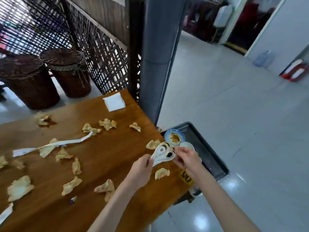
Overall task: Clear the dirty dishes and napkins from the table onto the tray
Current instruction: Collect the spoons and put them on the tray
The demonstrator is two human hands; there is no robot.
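Left hand [142,166]: closed on the handle ends of white ceramic soup spoons [163,154], at lower centre of the frame, over the right edge of the table [117,148].
Right hand [187,158]: fingers pinched near the spoon bowls; I cannot tell whether it grips a spoon or only steadies the bundle.
Spoons: stiff, glazed and probably slick with sauce; brittle if dropped. Best held together by the handles, bowls level so residue stays in.
Tray [210,151]: dark and rectangular, just beyond the table's right edge, right of centre. It holds a blue-rimmed plate [174,137] with food remains and a small white dish [187,145] beside it; its nearer part is bare.
Napkins: many crumpled, stained napkins [107,123] are scattered across the table; light, soft, easy to bunch. One [161,173] lies just under the hands.
Other things: a long paper strip [50,145] at left, a clean folded white napkin [114,102] at the far table edge, a yellow number tag [186,178] at the near corner.
In the way: the plate and dish crowd the tray's far end; spoons are likely to fit best on the bare part.
Surroundings: grey pillar [158,56], two wicker baskets [50,76] upper left.
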